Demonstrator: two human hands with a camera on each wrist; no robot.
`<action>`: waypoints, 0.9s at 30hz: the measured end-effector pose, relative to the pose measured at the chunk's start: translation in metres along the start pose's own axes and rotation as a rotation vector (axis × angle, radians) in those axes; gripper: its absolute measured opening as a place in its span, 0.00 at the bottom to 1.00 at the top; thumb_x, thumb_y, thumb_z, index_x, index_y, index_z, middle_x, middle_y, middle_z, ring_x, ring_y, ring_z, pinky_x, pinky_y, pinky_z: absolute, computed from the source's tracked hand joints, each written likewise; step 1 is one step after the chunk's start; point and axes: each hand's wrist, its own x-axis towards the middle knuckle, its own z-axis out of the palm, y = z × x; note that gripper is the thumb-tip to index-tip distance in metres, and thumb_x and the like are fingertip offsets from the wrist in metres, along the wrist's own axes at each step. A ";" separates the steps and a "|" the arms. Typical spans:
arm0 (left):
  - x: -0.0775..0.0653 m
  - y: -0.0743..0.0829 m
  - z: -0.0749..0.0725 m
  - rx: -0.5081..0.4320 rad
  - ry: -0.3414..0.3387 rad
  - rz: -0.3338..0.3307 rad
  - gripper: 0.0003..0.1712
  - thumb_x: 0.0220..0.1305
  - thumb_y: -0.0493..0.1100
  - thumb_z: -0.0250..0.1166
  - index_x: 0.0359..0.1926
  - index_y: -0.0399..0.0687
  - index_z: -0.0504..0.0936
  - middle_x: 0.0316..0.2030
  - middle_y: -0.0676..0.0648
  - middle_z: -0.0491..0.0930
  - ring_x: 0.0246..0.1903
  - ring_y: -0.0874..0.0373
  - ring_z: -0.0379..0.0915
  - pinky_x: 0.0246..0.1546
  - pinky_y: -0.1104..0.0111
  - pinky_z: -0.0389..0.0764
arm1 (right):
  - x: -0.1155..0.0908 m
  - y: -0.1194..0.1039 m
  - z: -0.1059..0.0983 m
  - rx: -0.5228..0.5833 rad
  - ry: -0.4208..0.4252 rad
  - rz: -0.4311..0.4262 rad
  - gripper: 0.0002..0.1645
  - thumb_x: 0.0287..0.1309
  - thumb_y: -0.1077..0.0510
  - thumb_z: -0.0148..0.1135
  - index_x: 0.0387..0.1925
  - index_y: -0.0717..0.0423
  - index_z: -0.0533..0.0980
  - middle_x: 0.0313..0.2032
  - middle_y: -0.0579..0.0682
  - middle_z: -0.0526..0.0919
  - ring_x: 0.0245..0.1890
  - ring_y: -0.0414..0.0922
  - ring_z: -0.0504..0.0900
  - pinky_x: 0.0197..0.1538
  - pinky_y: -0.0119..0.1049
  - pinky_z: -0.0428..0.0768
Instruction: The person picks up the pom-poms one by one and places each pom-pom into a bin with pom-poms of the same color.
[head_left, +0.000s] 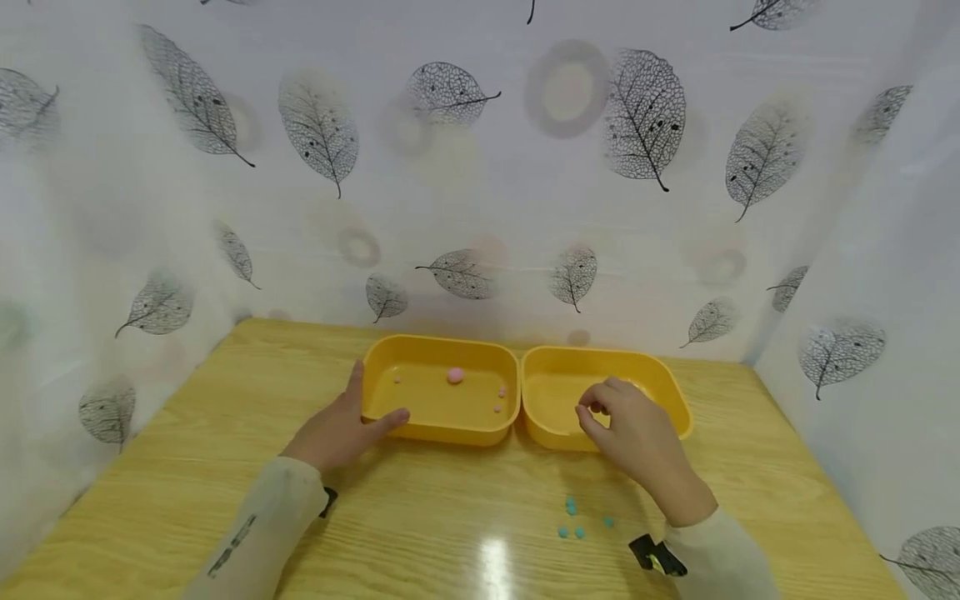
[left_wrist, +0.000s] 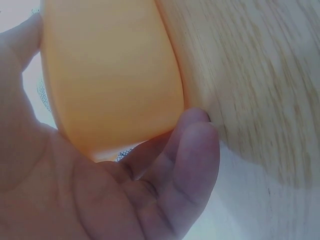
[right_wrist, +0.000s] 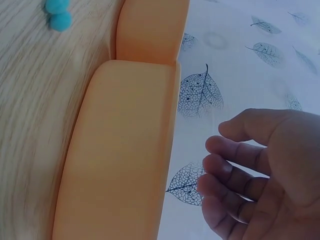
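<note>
At the left end of the left yellow bin point(head_left: 450, 435), my left hand point(head_left: 341, 429) holds the corner, its thumb along the front rim and its fingers round the side. In the left wrist view, bent fingers point(left_wrist: 197, 165) lie right at the bin's lower edge. Inside this bin are a larger pink ball point(head_left: 455, 376) and several tiny pink ones point(head_left: 497, 408). Above the right yellow bin point(head_left: 558, 439) hovers my right hand point(head_left: 637, 429), fingers loosely bent, nothing visible between thumb and fingertips. It hides part of that bin's inside.
Several small teal balls point(head_left: 580, 532) lie on the wooden table point(head_left: 420, 533) in front of the right bin. The two bins stand side by side near the table's back edge. A white curtain point(head_left: 480, 200) with leaf prints hangs behind and along both sides.
</note>
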 end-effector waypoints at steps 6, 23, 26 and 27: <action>0.001 -0.002 -0.002 -0.002 0.000 -0.002 0.73 0.63 0.84 0.51 0.81 0.44 0.21 0.80 0.31 0.43 0.73 0.28 0.56 0.68 0.37 0.64 | 0.002 0.002 -0.002 -0.015 -0.047 -0.006 0.03 0.63 0.57 0.70 0.34 0.50 0.83 0.33 0.47 0.82 0.34 0.46 0.80 0.37 0.40 0.79; 0.000 -0.005 0.001 -0.010 -0.006 0.007 0.73 0.63 0.83 0.52 0.80 0.42 0.21 0.79 0.29 0.43 0.72 0.27 0.56 0.68 0.37 0.65 | -0.003 0.006 0.008 -0.012 -0.179 -0.031 0.03 0.61 0.58 0.68 0.37 0.49 0.84 0.34 0.40 0.81 0.37 0.41 0.80 0.43 0.41 0.81; -0.001 -0.004 0.000 -0.011 -0.003 0.014 0.73 0.64 0.83 0.52 0.80 0.42 0.21 0.79 0.29 0.43 0.72 0.27 0.57 0.67 0.37 0.65 | -0.004 0.005 0.006 -0.017 -0.200 -0.060 0.04 0.59 0.59 0.68 0.36 0.48 0.84 0.33 0.39 0.78 0.34 0.38 0.76 0.40 0.39 0.79; -0.001 -0.003 -0.001 -0.009 -0.002 0.016 0.73 0.64 0.83 0.52 0.80 0.43 0.20 0.79 0.29 0.43 0.72 0.27 0.57 0.67 0.37 0.66 | -0.004 0.005 0.005 -0.020 -0.203 -0.072 0.04 0.59 0.60 0.68 0.35 0.48 0.84 0.32 0.39 0.77 0.33 0.38 0.75 0.39 0.38 0.79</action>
